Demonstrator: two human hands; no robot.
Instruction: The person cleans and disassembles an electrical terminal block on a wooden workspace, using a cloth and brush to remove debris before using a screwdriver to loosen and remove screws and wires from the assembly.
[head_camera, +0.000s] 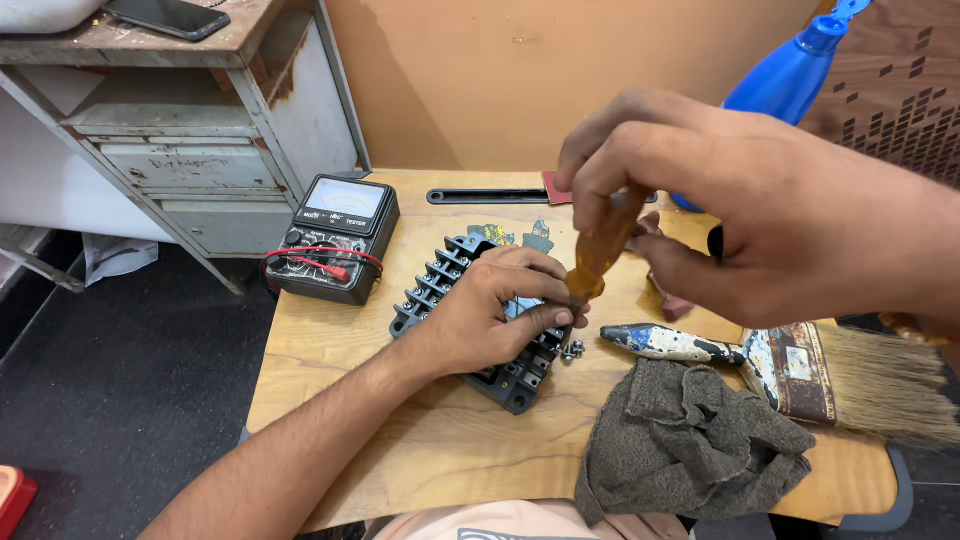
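My left hand (490, 315) lies flat on a black terminal block (440, 280) with rows of screw terminals, pressing it against the wooden table (330, 340). My right hand (720, 215) grips the amber handle of a screwdriver (600, 250), held upright over the block's right side. The screwdriver tip is hidden behind my left fingers. A few small loose screws (572, 350) lie just right of the block.
A black analog multimeter (335, 235) with red leads sits at the left. A paint-stained brush (790, 365) and a grey rag (690, 440) lie at the right. A blue spray bottle (790, 70) stands behind. A metal cabinet (190, 150) is at far left.
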